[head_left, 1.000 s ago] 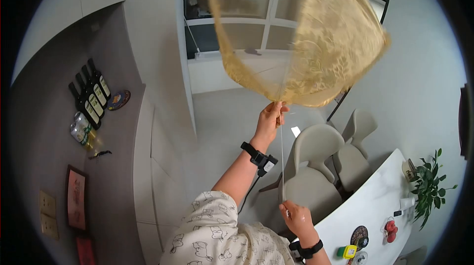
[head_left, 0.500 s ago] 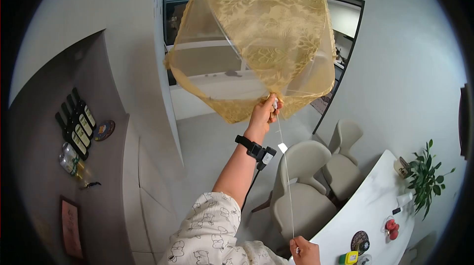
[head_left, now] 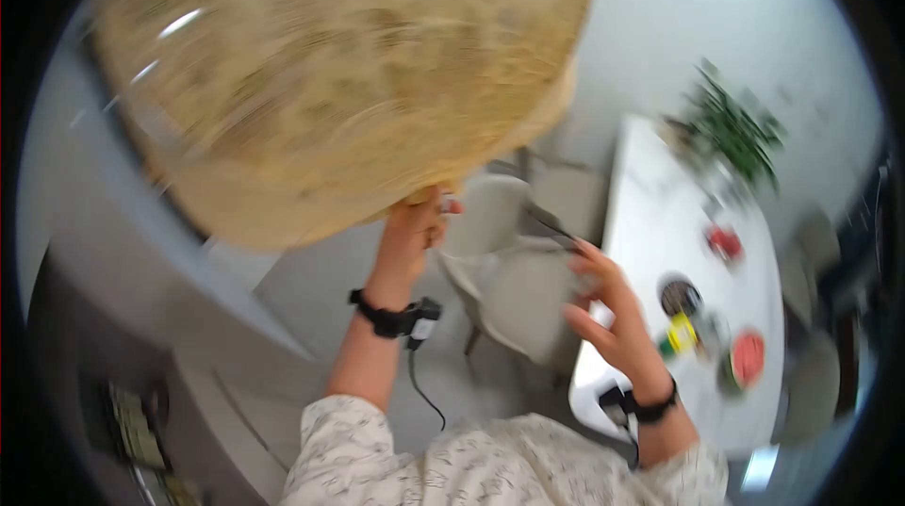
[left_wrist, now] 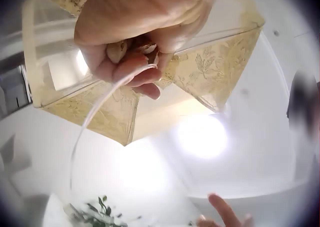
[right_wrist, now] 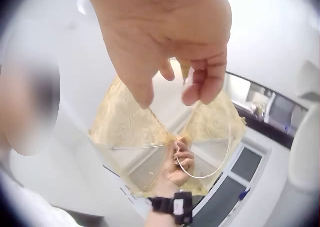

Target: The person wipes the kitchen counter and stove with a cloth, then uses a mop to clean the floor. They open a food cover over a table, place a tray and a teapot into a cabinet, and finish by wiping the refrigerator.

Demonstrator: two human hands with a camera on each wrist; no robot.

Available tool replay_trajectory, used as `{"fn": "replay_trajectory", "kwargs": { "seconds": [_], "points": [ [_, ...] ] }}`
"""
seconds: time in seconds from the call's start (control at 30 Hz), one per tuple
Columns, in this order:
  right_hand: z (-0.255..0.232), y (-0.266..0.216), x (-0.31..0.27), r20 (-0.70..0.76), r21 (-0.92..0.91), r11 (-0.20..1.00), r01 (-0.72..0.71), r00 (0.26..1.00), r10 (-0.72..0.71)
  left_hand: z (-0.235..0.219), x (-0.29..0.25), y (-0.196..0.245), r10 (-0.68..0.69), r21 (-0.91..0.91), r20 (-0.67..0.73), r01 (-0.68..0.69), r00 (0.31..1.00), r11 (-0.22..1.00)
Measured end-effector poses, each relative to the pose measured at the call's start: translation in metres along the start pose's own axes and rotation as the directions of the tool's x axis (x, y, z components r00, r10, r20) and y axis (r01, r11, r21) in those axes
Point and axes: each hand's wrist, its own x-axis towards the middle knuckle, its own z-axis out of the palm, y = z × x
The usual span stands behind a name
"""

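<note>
A gold, leaf-patterned umbrella-style food cover (head_left: 358,82) with sheer panels spreads wide at the upper left of the head view, blurred by motion. My left hand (head_left: 407,233) grips its gathered centre, fingers curled round it. A white pull string (left_wrist: 95,108) hangs from that grip; the right wrist view has it as a loose loop (right_wrist: 202,177). To the right, apart from cover and string, my right hand (head_left: 617,327) is held up near the table edge, fingers loosely bent, thumb apart, nothing between them.
A white table (head_left: 650,176) at right bears a cut watermelon (head_left: 748,360), red fruit (head_left: 724,242), a yellow and green container (head_left: 681,332) and a leafy plant (head_left: 737,134). Beige chairs (head_left: 528,303) stand along its near side. Bottles (head_left: 132,426) are on a shelf at lower left.
My right hand has let go of the string and risen. The left hand has moved left and slightly lower with the cover, which now looms larger. The view has swung toward the table.
</note>
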Motion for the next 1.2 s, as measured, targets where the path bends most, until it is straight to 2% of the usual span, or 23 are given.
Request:
{"fn": "replay_trajectory", "kwargs": {
  "seconds": [0.03, 0.1, 0.17, 0.2, 0.23, 0.27, 0.33, 0.4, 0.47, 0.5, 0.53, 0.57, 0.6, 0.67, 0.73, 0.8, 0.83, 0.9, 0.97, 1.07, 1.1, 1.17, 1.2],
  "points": [
    [0.014, -0.008, 0.012, -0.029, -0.031, 0.992, 0.121, 0.992, -0.122, 0.010, -0.002, 0.007, -0.048, 0.002, 0.079, 0.048, 0.996, 0.999],
    [0.034, -0.015, 0.027, -0.083, -0.146, 0.976, 0.162, 0.981, -0.175, 0.043, -0.014, 0.005, -0.156, 0.008, 0.255, 0.160, 0.954, 0.987],
    [0.053, -0.022, 0.050, -0.218, 0.053, 0.998, 0.043, 0.975, -0.030, 0.064, -0.013, 0.015, -0.181, -0.096, 0.284, 0.216, 0.942, 0.972],
    [0.054, -0.026, 0.059, -0.259, 0.026, 1.000, 0.005, 0.966, 0.002, 0.068, -0.010, 0.016, -0.205, -0.098, 0.337, 0.251, 0.919, 0.963],
    [0.056, -0.032, 0.066, -0.326, 0.276, 0.959, -0.064, 0.932, 0.156, 0.069, -0.010, 0.018, -0.212, -0.054, 0.423, 0.258, 0.881, 0.965],
    [0.052, -0.044, 0.071, -0.366, 0.532, 0.844, -0.064, 0.882, 0.297, 0.072, -0.010, 0.031, -0.217, 0.019, 0.504, 0.240, 0.836, 0.971],
    [0.040, -0.033, 0.068, -0.433, 0.550, 0.835, -0.017, 0.849, 0.302, 0.088, -0.010, 0.030, -0.245, 0.063, 0.553, 0.253, 0.797, 0.965],
    [0.029, -0.022, 0.063, -0.495, 0.565, 0.824, 0.038, 0.815, 0.302, 0.108, -0.011, 0.015, -0.152, 0.112, 0.605, 0.105, 0.782, 0.988],
    [0.012, -0.018, 0.050, -0.519, 0.704, 0.704, 0.099, 0.748, 0.414, 0.132, -0.011, -0.004, -0.195, 0.124, 0.634, 0.150, 0.749, 0.981],
    [0.005, -0.012, 0.044, -0.550, 0.702, 0.704, 0.105, 0.708, 0.443, 0.145, -0.013, -0.011, -0.233, 0.133, 0.655, 0.194, 0.719, 0.972],
    [-0.001, -0.006, 0.038, -0.577, 0.702, 0.704, 0.109, 0.667, 0.472, 0.161, -0.018, -0.014, -0.232, 0.124, 0.655, 0.201, 0.720, 0.972],
    [-0.012, -0.007, 0.036, -0.552, 0.746, 0.660, 0.096, 0.644, 0.530, 0.177, -0.025, -0.014, -0.264, 0.187, 0.636, 0.187, 0.725, 0.964],
    [-0.017, -0.013, 0.033, -0.540, 0.797, 0.585, 0.148, 0.606, 0.584, 0.187, -0.031, -0.015, -0.296, 0.251, 0.614, 0.175, 0.731, 0.952],
    [-0.037, 0.011, 0.032, -0.627, 0.754, 0.612, 0.239, 0.540, 0.561, 0.201, -0.039, -0.030, -0.274, 0.183, 0.626, 0.204, 0.730, 0.962],
    [-0.074, 0.032, 0.037, -0.821, 0.538, 0.803, 0.259, 0.376, 0.429, 0.207, -0.042, -0.041, -0.245, 0.109, 0.632, 0.229, 0.735, 0.967],
    [-0.133, 0.053, 0.033, -0.898, 0.373, 0.894, 0.247, 0.336, 0.282, 0.201, -0.050, -0.050, -0.357, 0.010, 0.563, 0.426, 0.745, 0.905],
    [-0.170, 0.062, 0.028, -0.915, 0.273, 0.949, 0.156, 0.348, 0.206, 0.194, -0.050, -0.058, -0.448, 0.012, 0.560, 0.534, 0.697, 0.845],
    [-0.235, 0.070, 0.021, -0.907, 0.127, 0.992, 0.029, 0.408, 0.104, 0.168, -0.053, -0.085, -0.545, 0.033, 0.557, 0.639, 0.626, 0.768],
    [-0.294, 0.069, 0.025, -0.853, 0.020, 0.998, -0.055, 0.520, 0.046, 0.141, -0.061, -0.104, -0.654, 0.084, 0.458, 0.703, 0.602, 0.706],
    [-0.361, 0.077, 0.040, -0.718, -0.233, 0.960, -0.155, 0.694, -0.062, 0.092, -0.081, -0.138, -0.747, -0.036, 0.221, 0.771, 0.627, 0.636],
    [-0.395, 0.094, 0.048, -0.713, -0.216, 0.963, -0.161, 0.700, -0.043, 0.079, -0.089, -0.144, -0.760, -0.066, 0.137, 0.772, 0.635, 0.632],
    [-0.461, 0.129, 0.063, -0.458, -0.440, 0.861, -0.256, 0.888, 0.030, 0.062, -0.105, -0.149, -0.778, -0.107, -0.050, 0.771, 0.626, 0.627],
    [-0.465, 0.132, 0.070, -0.449, -0.428, 0.865, -0.263, 0.892, 0.050, 0.056, -0.110, -0.152, -0.788, -0.111, -0.066, 0.780, 0.612, 0.615]
  ]
}}
